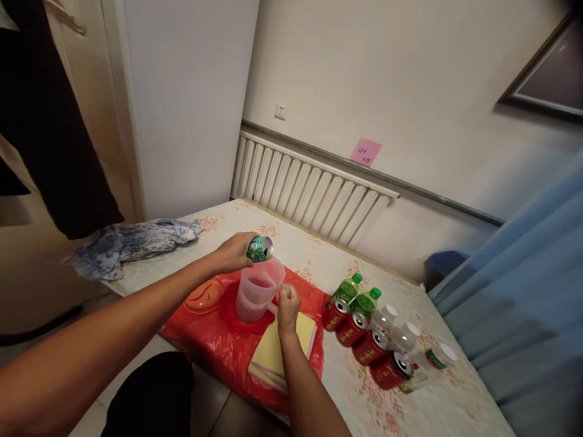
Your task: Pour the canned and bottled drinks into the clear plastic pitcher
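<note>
My left hand (pixel 235 251) is wrapped round a green drink can (pixel 257 250). The can lies tilted on its side, its opened top facing right, just above the rim of a clear plastic measuring jug (pixel 251 298). Pinkish liquid or a reddish tint shows inside the jug; which one I cannot tell. On the jug's right side my right hand (pixel 288 306) is closed round its handle, the fingers partly hidden. The jug stands on a red plastic bag (pixel 209 340). A folded yellow cloth or pad (pixel 268 352) lies below my right hand.
An orange round lid (pixel 204 297) sits left of the jug. To the right stand several red cans (pixel 371 347), green-capped bottles (pixel 365 300) and white-capped clear bottles (pixel 404 337). A blue-white cloth (pixel 136 243) hangs over the table's left edge. Behind is a radiator (pixel 310 188).
</note>
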The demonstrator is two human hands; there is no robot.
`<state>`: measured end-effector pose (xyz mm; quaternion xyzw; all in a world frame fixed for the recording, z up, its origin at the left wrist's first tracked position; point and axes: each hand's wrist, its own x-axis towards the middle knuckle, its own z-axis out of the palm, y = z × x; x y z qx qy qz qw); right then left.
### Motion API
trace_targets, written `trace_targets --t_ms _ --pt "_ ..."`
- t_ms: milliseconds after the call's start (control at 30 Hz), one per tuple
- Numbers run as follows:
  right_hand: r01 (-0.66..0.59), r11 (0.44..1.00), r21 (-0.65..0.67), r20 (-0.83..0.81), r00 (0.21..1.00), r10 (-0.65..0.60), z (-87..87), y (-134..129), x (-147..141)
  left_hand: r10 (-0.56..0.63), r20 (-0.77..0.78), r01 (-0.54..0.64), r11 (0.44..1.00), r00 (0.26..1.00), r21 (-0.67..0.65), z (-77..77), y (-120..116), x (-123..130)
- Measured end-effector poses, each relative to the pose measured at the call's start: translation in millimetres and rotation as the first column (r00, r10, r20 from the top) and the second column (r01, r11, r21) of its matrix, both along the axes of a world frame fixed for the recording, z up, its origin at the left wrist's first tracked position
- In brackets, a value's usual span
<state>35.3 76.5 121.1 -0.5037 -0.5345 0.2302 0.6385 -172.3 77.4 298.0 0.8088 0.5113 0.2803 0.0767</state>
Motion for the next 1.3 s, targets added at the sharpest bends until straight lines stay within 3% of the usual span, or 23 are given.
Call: trace_targets --t_ms 767,900,1067,1300 --pt "0.000 1.000 0.004 0.003 1.000 0.000 2.2 -3 -1 0.065 0.317 -0.009 0.984 0.946 -0.175 -14.9 0 -18" --pt "0.004 1.000 0.008 0.005 1.000 -0.004 3.0 -3 0 0.038 0.227 -0.017 0.995 0.973 -0.097 -11.9 0 -17" --pt "0.012 1.000 0.006 0.005 1.000 -0.012 4.9 -4 0 -0.022 0.003 0.022 0.998 1.000 0.065 -7.2 2 -14" --pt "0.000 1.000 0.002 0.008 1.000 0.000 7.6 -8 0 0.031 -0.255 0.010 0.987 0.967 0.159 -7.7 -2 -10"
